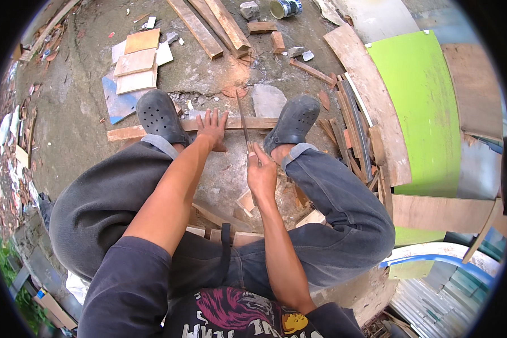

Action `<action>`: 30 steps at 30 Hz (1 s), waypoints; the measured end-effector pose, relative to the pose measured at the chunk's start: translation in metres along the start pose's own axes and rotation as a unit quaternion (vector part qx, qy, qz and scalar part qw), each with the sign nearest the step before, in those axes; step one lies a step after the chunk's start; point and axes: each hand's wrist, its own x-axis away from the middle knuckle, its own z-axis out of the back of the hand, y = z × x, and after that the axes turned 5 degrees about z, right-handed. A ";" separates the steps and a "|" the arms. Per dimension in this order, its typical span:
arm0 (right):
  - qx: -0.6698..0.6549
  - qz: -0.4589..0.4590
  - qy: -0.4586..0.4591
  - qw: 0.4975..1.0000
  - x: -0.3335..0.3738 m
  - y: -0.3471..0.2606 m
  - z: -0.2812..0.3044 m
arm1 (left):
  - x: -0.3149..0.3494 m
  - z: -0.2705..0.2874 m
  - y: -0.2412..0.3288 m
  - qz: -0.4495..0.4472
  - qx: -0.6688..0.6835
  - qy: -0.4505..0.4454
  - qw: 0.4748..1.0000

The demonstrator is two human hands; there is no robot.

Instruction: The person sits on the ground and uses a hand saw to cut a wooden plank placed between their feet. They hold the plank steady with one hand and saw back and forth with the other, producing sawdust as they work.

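Observation:
A narrow wooden plank (128, 133) lies crosswise on the ground, with my two feet in grey clogs (156, 115) at it. My left hand (211, 132) rests flat on the plank, just right of the left clog, fingers spread. In my right hand (262, 177) is the handle of a hand saw (242, 115), mostly covered by my fingers. Seen nearly edge-on, the saw's thin blade points away from me and crosses the plank between my left hand and the right clog. Whether its teeth have cut into the wood cannot be made out.
Beyond the feet lie long timbers (196, 28), a flat grey stone (268, 100), brick pieces and a can (285, 8). Small boards (136, 63) are stacked at far left. To the right are wood strips (352, 124) and a green panel (419, 107). Offcuts (247, 201) sit between my legs.

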 end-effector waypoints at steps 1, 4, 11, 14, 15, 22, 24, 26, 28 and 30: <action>0.003 0.005 -0.005 1.000 0.011 0.000 0.005 | -0.002 -0.002 -0.004 -0.007 0.005 0.000 1.000; -0.018 0.017 -0.015 1.000 0.051 0.002 0.028 | -0.004 0.000 -0.007 -0.018 0.018 -0.013 1.000; 0.001 -0.003 -0.026 1.000 -0.009 -0.002 -0.003 | -0.003 0.002 -0.003 -0.023 0.001 -0.007 1.000; 0.012 0.003 -0.053 0.999 0.034 -0.010 0.017 | -0.005 -0.004 -0.012 -0.019 0.014 -0.009 1.000; -0.011 0.007 -0.039 0.999 0.054 -0.007 0.028 | -0.006 0.000 -0.006 -0.027 0.016 -0.010 0.999; 0.001 0.037 -0.014 0.999 -0.011 0.009 -0.006 | -0.008 -0.003 -0.006 -0.035 0.028 0.002 0.999; 0.005 0.037 -0.025 0.999 0.010 0.010 0.001 | -0.006 -0.006 -0.012 -0.035 0.031 -0.001 0.999; 0.009 0.035 -0.037 0.999 0.069 -0.001 0.036 | -0.004 -0.003 -0.010 -0.034 0.036 -0.002 0.999; 0.006 0.060 -0.022 0.998 0.061 0.008 0.035 | -0.012 -0.003 -0.010 -0.039 0.030 0.017 0.999; 0.001 -0.071 -0.063 0.995 0.032 -0.004 0.025 | -0.007 -0.013 -0.009 -0.043 0.026 0.014 0.999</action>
